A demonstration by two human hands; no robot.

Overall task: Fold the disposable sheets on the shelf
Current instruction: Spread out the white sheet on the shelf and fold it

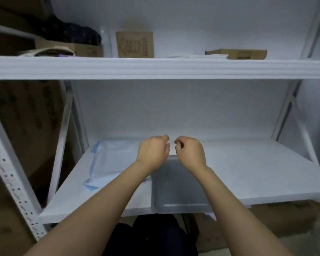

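- The left hand (153,150) hovers over the middle of the lower shelf (257,172), fingers curled inward; whether this grip pinches anything cannot be told, because the frame is blurred at the fingertips.
- The right hand (190,152) sits just beside the left hand, apart from it by a narrow gap. Its fingers are curled as well, thumb and forefinger drawn close together; what this grip holds, if anything, cannot be told.
- A disposable sheet (107,163), pale blue with a darker blue edge, lies flat on the left part of the lower shelf. Its left edge is rumpled, and the left forearm covers its right part.
- A translucent grey tray (177,189) rests at the front edge of the lower shelf, between and below the two forearms.
- On the upper shelf (155,68): an upright cardboard box (134,44) near the centre, a flat cardboard box (238,54) to the right, and a dark bundle (72,33) on top of a carton at the left.
- Large brown cartons (26,115) stand beside the left upright of the rack.
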